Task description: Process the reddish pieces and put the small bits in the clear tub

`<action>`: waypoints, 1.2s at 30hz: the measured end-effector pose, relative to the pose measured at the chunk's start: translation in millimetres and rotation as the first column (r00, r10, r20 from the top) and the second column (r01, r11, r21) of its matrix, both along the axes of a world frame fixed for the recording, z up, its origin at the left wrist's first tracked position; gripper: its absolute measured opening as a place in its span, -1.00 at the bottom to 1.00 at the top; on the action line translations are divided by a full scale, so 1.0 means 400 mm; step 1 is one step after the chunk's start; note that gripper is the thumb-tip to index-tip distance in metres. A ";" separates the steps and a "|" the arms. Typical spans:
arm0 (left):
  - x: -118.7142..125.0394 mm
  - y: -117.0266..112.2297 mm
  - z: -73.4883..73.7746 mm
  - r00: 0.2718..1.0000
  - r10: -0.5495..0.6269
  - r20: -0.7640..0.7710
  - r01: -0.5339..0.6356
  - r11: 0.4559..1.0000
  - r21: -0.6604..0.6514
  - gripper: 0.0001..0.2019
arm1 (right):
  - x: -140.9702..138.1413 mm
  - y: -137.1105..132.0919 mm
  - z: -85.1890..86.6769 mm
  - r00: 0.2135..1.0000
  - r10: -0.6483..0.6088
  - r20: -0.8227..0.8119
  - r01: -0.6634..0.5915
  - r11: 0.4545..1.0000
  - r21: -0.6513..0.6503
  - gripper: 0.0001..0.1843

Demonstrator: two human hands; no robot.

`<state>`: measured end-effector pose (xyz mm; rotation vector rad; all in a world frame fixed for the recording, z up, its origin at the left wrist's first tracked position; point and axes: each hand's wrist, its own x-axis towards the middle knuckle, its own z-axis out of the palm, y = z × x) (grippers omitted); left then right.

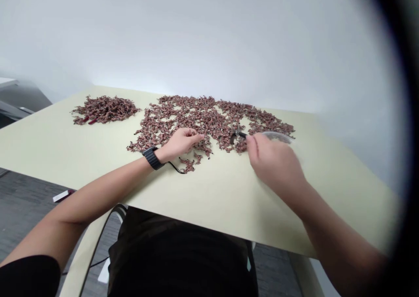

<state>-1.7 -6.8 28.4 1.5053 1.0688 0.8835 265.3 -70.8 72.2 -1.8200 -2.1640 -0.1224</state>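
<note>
A wide spread of small reddish-brown pieces point(203, 115) covers the middle of a pale yellow-green table point(229, 201). My left hand point(181, 142), with a dark watch on its wrist, rests at the near edge of the spread, fingers curled and pinched among the pieces. My right hand point(271, 159) is closed round a small dark tool point(238, 135) whose tip points left into the pieces. Just behind that hand a clear shallow dish point(276, 136) sits on the table. A thin black cord point(176, 169) lies under my left wrist.
A separate smaller heap of the same reddish-brown pieces point(104, 109) lies at the table's far left. A white wall rises behind the table. Grey floor and a small white object point(62, 195) show below the left edge. My lap is at the near edge.
</note>
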 end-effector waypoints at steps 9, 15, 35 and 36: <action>-0.006 -0.047 0.005 0.898 -0.380 0.223 0.417 0.897 -0.149 -0.60 | 0.006 0.059 -0.060 0.298 -0.252 -0.921 -0.535 0.755 -0.380 -0.51; -0.001 -0.063 0.007 0.870 -0.446 0.209 0.485 0.849 -0.210 -0.62 | -0.021 0.077 -0.132 0.261 -0.314 -0.913 -0.546 0.732 -0.408 -0.56; 0.043 -0.104 -0.017 0.915 -0.390 -0.104 0.397 0.916 0.055 -0.49 | -0.112 0.017 -0.155 0.560 0.044 -0.827 -0.414 0.880 -0.234 -0.56; 0.047 -0.107 -0.019 0.920 -0.374 -0.115 0.384 0.920 0.079 -0.50 | -0.116 0.016 -0.161 0.527 0.013 -0.850 -0.436 0.862 -0.258 -0.57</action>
